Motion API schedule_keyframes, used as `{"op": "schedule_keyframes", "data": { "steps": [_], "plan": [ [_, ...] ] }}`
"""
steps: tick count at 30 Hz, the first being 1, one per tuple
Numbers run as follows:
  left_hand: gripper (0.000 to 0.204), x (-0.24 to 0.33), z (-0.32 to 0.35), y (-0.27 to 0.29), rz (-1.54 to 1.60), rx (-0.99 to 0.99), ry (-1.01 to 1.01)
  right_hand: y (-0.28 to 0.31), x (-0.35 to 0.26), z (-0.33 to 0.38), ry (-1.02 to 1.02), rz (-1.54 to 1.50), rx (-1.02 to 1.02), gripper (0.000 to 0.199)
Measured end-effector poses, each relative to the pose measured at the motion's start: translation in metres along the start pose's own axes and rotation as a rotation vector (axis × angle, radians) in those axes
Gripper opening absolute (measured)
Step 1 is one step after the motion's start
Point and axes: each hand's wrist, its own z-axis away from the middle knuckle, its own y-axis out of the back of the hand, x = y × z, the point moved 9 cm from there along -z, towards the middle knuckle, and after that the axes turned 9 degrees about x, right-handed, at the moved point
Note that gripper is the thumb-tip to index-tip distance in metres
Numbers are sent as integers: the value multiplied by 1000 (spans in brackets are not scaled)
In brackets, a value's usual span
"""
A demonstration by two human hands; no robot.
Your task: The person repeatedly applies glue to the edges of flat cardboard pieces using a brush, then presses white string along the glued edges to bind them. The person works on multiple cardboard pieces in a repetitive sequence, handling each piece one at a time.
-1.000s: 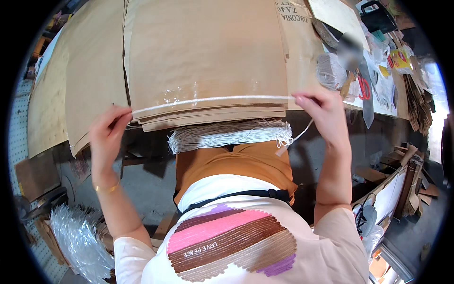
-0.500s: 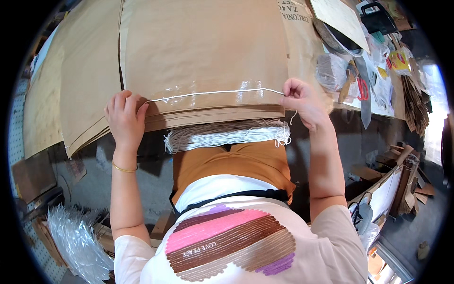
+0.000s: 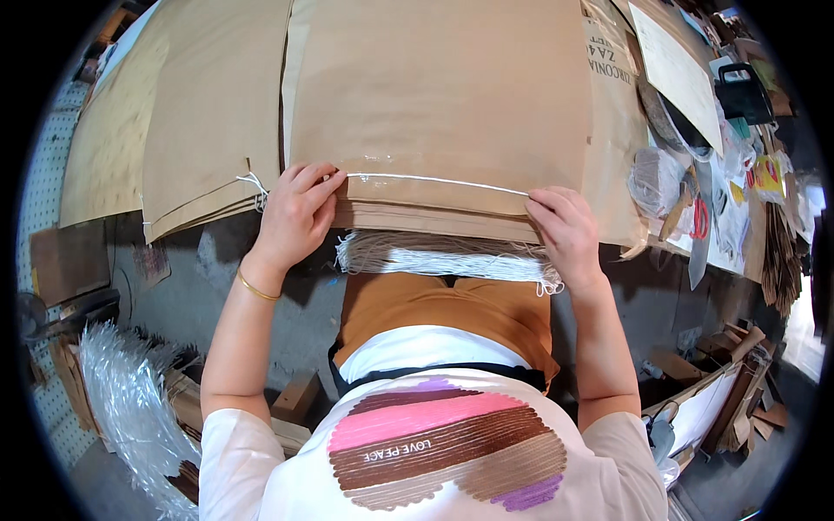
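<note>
A thin white cord (image 3: pixel 434 180) runs almost straight between my hands, along the front edge of the top brown paper sheet (image 3: pixel 434 87). My left hand (image 3: pixel 298 213) pinches it near the sheet's left corner. At the right corner, my right hand (image 3: pixel 569 234) has the cord's other end between thumb and fingers. Shiny clear patches (image 3: pixel 378 181) show on the paper beside the cord near my left hand. A bundle of white cords (image 3: pixel 460 259) lies across my lap, just below the paper's edge. I cannot tell whether the cord touches the paper all along.
Left of the sheet lies another brown paper stack (image 3: pixel 217 113), with white cord ends (image 3: pixel 254 184) by its near corner. On the right are a knife (image 3: pixel 700 226), red-handled scissors (image 3: pixel 699 217) and a plastic-wrapped bundle (image 3: pixel 653 181). Clear plastic strips (image 3: pixel 130 408) sit at lower left.
The view has shifted, so the table appears farther right. My hands are closer together, with a shorter length of cord between them. Both still hold the cord.
</note>
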Motion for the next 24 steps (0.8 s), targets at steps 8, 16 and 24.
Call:
{"op": "schedule_keyframes", "data": {
  "steps": [8,16,24],
  "plan": [
    [34,-48,-19,-3,145,-97,272,-23,65,0,-858,-194,-145,9],
    [14,-42,-22,-12,-326,-31,528,-25,35,-14,-393,501,-88,23],
    [82,55,-22,-57,-284,-181,24,-121,-69,-11,-89,252,-399,76]
  ]
}}
